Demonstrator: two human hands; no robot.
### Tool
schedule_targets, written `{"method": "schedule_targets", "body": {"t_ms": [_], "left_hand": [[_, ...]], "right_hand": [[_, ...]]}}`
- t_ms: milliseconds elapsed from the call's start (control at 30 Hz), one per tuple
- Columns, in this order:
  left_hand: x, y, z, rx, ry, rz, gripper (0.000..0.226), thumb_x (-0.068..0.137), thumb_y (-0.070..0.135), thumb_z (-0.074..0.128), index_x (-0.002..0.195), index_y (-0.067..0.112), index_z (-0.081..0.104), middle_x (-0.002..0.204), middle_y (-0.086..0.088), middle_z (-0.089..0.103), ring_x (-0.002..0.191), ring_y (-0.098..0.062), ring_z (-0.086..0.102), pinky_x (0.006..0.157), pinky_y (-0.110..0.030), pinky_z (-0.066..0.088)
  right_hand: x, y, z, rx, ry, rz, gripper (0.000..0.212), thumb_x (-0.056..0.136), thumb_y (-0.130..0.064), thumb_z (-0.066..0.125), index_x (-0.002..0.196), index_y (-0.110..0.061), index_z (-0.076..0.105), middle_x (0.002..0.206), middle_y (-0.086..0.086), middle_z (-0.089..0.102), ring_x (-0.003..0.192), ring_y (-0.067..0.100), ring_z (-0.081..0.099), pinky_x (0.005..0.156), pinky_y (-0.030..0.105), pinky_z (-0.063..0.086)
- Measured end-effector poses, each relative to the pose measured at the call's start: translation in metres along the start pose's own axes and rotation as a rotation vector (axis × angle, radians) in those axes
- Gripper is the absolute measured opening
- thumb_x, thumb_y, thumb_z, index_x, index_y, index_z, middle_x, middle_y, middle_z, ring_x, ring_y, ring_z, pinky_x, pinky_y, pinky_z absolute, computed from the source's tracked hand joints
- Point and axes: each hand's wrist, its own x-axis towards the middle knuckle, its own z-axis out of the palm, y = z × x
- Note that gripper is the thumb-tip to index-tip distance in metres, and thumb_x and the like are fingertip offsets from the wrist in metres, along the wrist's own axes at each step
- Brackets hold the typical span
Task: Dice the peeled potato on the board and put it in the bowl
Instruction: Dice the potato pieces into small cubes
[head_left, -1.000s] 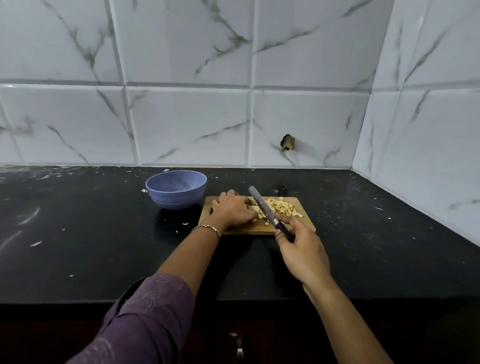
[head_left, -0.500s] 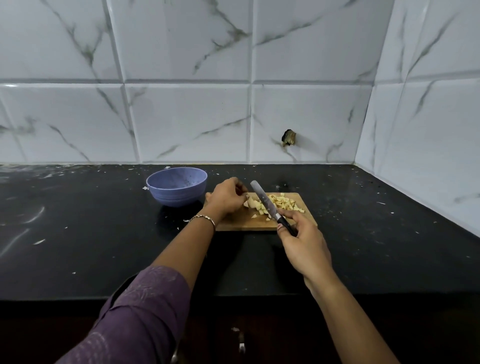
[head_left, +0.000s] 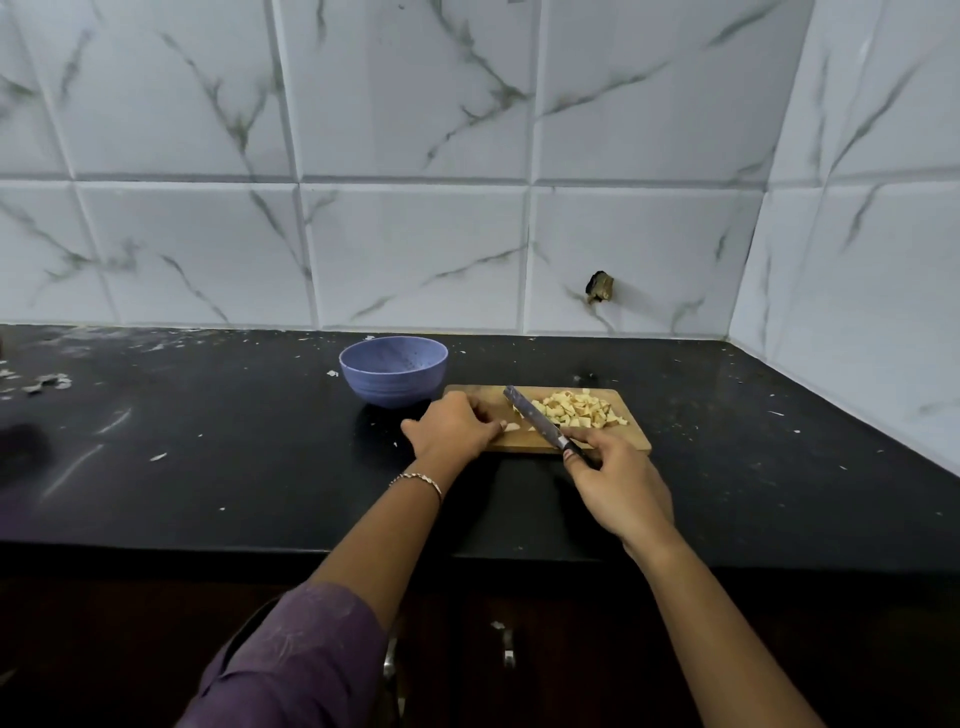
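A wooden cutting board (head_left: 631, 441) lies on the black counter, with a pile of diced potato (head_left: 574, 409) on its right half. My left hand (head_left: 452, 428) sits on the board's left end, fingers curled over a small potato piece (head_left: 511, 427) at its fingertips. My right hand (head_left: 618, 483) grips the dark handle of a knife (head_left: 532, 415), whose blade slants up and left across the board beside the pile. A blue bowl (head_left: 393, 370) stands just left of and behind the board; nothing shows inside it.
White marble tiles form the back wall and the right side wall, meeting in a corner. Small white scraps (head_left: 44, 383) dot the counter at the left. The counter's front edge runs below my forearms, with a cabinet handle (head_left: 508, 647) beneath.
My left hand has shifted from the board's back left toward its front left, onto a loose piece. The knife and right hand stay in about the same place on the board.
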Motion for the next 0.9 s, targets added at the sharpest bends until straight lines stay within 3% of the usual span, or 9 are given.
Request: {"method": "schedule_targets", "body": {"t_ms": [67, 167, 267, 433, 600, 900], "left_hand": [[-0.011, 0.002, 0.001, 0.058, 0.054, 0.021, 0.032, 0.083, 0.059, 0.065, 0.095, 0.030, 0.070, 0.100, 0.010, 0.069, 0.104, -0.016, 0.060, 0.087, -0.039, 0.026], [-0.018, 0.003, 0.004, 0.061, 0.084, 0.020, 0.026, 0.086, 0.055, 0.063, 0.094, 0.031, 0.069, 0.100, 0.010, 0.069, 0.103, -0.016, 0.061, 0.088, -0.039, 0.026], [-0.022, 0.004, 0.004, 0.007, 0.091, 0.005, 0.011, 0.086, 0.043, 0.060, 0.083, 0.032, 0.063, 0.097, 0.008, 0.069, 0.102, -0.017, 0.060, 0.090, -0.040, 0.027], [-0.024, 0.003, 0.002, -0.074, 0.092, -0.027, 0.014, 0.083, 0.037, 0.062, 0.090, 0.029, 0.071, 0.101, 0.008, 0.069, 0.106, -0.018, 0.059, 0.093, -0.040, 0.028], [-0.027, 0.004, -0.003, -0.073, 0.079, -0.052, 0.006, 0.085, 0.037, 0.063, 0.081, 0.033, 0.061, 0.099, 0.009, 0.069, 0.105, -0.017, 0.060, 0.098, -0.041, 0.028], [-0.024, 0.004, -0.002, -0.026, 0.069, -0.051, 0.021, 0.086, 0.041, 0.061, 0.070, 0.031, 0.053, 0.085, 0.011, 0.062, 0.099, -0.016, 0.061, 0.096, -0.042, 0.027]], "right_hand": [[-0.004, -0.001, -0.001, -0.006, -0.001, -0.021, 0.035, 0.099, -0.039, 0.053, 0.133, -0.047, 0.054, 0.107, -0.012, 0.063, 0.085, 0.009, 0.054, 0.060, 0.027, 0.041], [-0.010, -0.002, -0.002, -0.050, 0.006, -0.068, 0.035, 0.099, -0.040, 0.052, 0.132, -0.050, 0.054, 0.090, -0.018, 0.055, 0.072, 0.003, 0.045, 0.055, 0.020, 0.038], [-0.015, -0.004, 0.000, -0.130, 0.016, -0.108, 0.036, 0.099, -0.040, 0.052, 0.132, -0.052, 0.053, 0.088, -0.020, 0.056, 0.076, 0.003, 0.051, 0.057, 0.022, 0.038], [-0.019, -0.006, 0.002, -0.167, 0.046, -0.124, 0.036, 0.099, -0.040, 0.052, 0.133, -0.049, 0.054, 0.113, -0.019, 0.067, 0.100, 0.005, 0.062, 0.067, 0.024, 0.041], [-0.018, -0.007, 0.005, -0.212, 0.048, -0.131, 0.036, 0.098, -0.039, 0.052, 0.133, -0.048, 0.055, 0.104, -0.018, 0.069, 0.089, 0.004, 0.063, 0.069, 0.023, 0.046], [-0.012, -0.015, 0.006, -0.330, 0.079, -0.245, 0.037, 0.096, -0.032, 0.059, 0.131, -0.042, 0.058, 0.107, -0.015, 0.069, 0.097, 0.005, 0.063, 0.068, 0.020, 0.039]]}}
